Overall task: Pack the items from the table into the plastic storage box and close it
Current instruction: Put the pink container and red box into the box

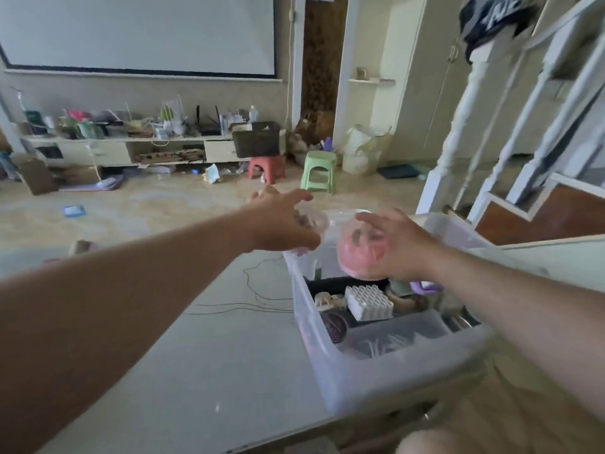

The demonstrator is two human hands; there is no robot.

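Note:
A clear plastic storage box (pixel 376 378) stands open on the right part of the white table (pixel 203 371). Inside lie a white honeycomb block (pixel 368 301), a dark round object (pixel 334 326), a purple handle and other small items. My right hand (pixel 396 244) grips a pink round item in clear wrapping (pixel 358 253) above the box's far end. My left hand (pixel 284 224) reaches past the box's far left corner and holds a small clear packet (pixel 312 221), blurred and partly hidden by the fingers.
Thin black cables (pixel 255 299) trail over the table left of the box. A white stair railing (pixel 510 126) rises at the right. On the floor beyond stand a red stool (pixel 266 167), a green stool (pixel 319 170) and a cluttered low cabinet (pixel 131 149).

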